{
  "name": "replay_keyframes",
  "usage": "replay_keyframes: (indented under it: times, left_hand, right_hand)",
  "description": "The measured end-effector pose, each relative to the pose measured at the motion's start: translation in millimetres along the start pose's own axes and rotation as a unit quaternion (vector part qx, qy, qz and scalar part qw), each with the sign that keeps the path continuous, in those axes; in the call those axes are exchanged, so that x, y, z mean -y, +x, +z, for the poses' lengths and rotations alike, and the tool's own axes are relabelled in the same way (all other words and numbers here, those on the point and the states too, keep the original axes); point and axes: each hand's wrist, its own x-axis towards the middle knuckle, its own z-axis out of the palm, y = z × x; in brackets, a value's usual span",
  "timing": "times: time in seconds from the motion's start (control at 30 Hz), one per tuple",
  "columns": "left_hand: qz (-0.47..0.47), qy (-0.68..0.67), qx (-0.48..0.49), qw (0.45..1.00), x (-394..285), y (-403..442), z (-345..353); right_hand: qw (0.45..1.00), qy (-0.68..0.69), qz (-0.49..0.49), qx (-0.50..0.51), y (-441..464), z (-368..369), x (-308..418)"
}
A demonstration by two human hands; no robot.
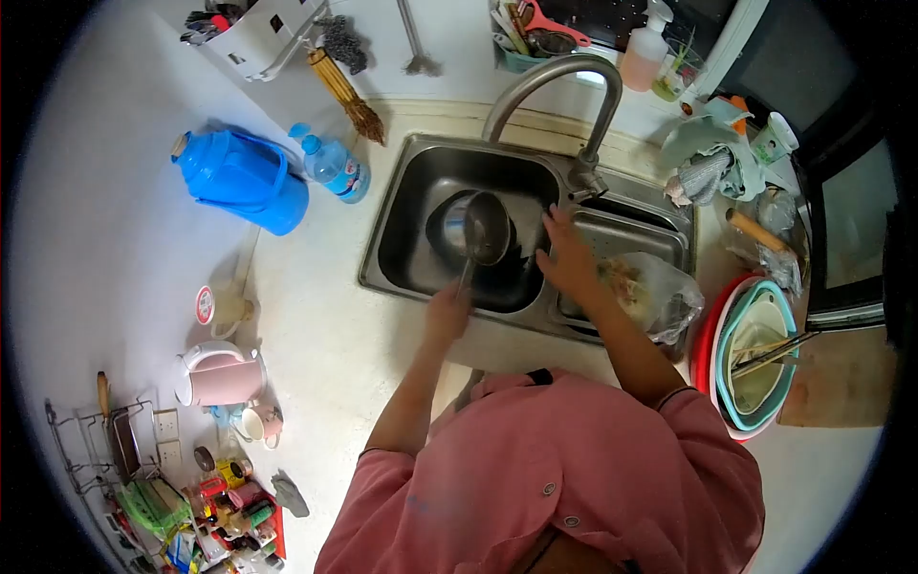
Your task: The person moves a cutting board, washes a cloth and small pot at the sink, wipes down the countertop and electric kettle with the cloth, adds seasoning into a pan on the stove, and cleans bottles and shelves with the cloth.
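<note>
Now the left hand [448, 314] is gripping the handle of a round metal pan [488, 230] near the sink's [369, 273] front edge, the pan's bowl sitting within the left basin's [406, 234] outline. The right hand [571, 256] is holding nothing, its fingers spreading by the divider's front half; whether they are touching it, I cannot tell. A clear plastic bag [669, 295] is lying over the right basin's [631, 228] front right corner.

The pan [489, 230] and sink [409, 206] are shiny metal, the thermos [256, 187] smooth plastic.
</note>
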Motion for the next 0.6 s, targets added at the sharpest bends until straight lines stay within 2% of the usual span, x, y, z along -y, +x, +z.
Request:
replay_keyframes:
  times: [0.03, 0.07, 0.17, 0.27, 0.37, 0.57, 0.6]
  left_hand:
    - [0.091, 0.086, -0.046, 0.991, 3.1, -0.6, 0.5]
    - [0.014, 0.11, -0.012, 0.994, 7.5, -2.5, -2.2]
    - [0.013, 0.275, -0.043, 0.961, -30.3, -19.5, -21.5]
    - [0.054, 0.286, -0.084, 0.953, -13.4, -22.5, -24.0]
    - [0.033, 0.316, -0.093, 0.944, -33.4, -27.4, -34.6]
    - [0.181, 0.235, -0.162, 0.941, -28.0, -30.8, -53.3]
    - [0.154, 0.173, -0.142, 0.962, -38.4, -33.4, -60.3]
  right_hand:
    - [1.0, 0.006, -0.008, 0.011, -5.5, 3.3, 6.4]
    - [1.0, 0.01, -0.016, 0.021, -8.4, 5.5, 10.9]
    - [0.999, 0.034, -0.012, 0.03, -15.6, 13.8, 13.4]
    - [0.999, 0.051, -0.02, -0.002, -24.0, 12.9, 19.9]
    - [0.998, 0.063, -0.026, 0.001, -25.3, 5.6, 29.4]
    - [0.989, 0.072, 0.015, 0.126, -24.1, -11.3, 62.1]
    - [0.989, 0.075, -0.004, 0.131, -24.9, -9.5, 62.6]
